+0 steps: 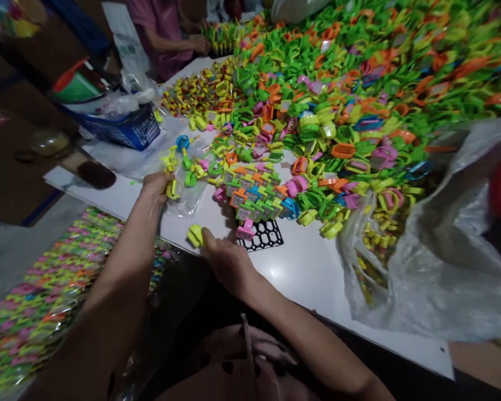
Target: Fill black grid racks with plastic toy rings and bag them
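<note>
My right hand (229,260) is closed at the table's front edge, with thumb and fingers pinching a yellow-green toy watch (195,236). Farther left, my left hand (155,186) has its fingers curled on a yellow toy watch (172,190), partly hidden by them. Loose pieces, among them a blue toy watch (182,143), lie just beyond it on clear plastic. Right of centre, a black grid tray (267,235) holds tight rows of coloured toy watches (253,192). A pink toy watch (246,229) sits at the tray's near left part.
A large heap of toy watches (338,94) covers the table's far and right side. A blue basket (125,128) stands at left, near a jar (94,170). At right lies a plastic bag (438,267). Packed rows (45,289) lie below left. A co-worker's hand (198,44) is at the back.
</note>
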### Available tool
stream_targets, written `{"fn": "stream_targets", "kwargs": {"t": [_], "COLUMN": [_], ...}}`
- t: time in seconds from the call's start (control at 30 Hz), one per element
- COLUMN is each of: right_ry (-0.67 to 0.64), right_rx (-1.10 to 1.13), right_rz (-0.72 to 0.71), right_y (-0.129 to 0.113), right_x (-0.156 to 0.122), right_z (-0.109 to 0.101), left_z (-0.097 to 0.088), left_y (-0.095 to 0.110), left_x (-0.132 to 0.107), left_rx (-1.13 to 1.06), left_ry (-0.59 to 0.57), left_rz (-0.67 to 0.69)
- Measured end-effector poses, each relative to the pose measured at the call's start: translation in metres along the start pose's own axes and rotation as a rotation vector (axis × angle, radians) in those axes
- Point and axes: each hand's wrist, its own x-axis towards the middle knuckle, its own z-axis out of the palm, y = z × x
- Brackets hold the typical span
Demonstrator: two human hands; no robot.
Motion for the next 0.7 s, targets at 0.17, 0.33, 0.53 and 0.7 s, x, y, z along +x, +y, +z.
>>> {"fn": "stream_targets", "kwargs": {"t": [0.17, 0.33, 0.53, 0.7], "right_ry": [0.323, 0.447, 0.438, 0.291], "right_rx": [0.685, 1.018, 0.896, 0.360], "right_rz": [0.146, 0.342, 0.212, 0.129], "right_y": [0.052, 0.106, 0.110, 0.112], "right_x": [-0.080, -0.056, -0.018, -0.007], "right_z": [-0.059, -0.030, 0.002, 0.008], "left_z": [0.014, 0.025, 0.028, 0.029], "left_y": [0.015, 0.024, 0.039, 0.047], "left_x": [-0.005, -0.021, -0.064, -0.122], "left_rx": [0.002, 0.084, 0.084, -0.119], "left_ry": [0.027, 0.045, 0.022, -0.044], "left_rz": [0.097, 0.353, 0.609, 0.508]}}
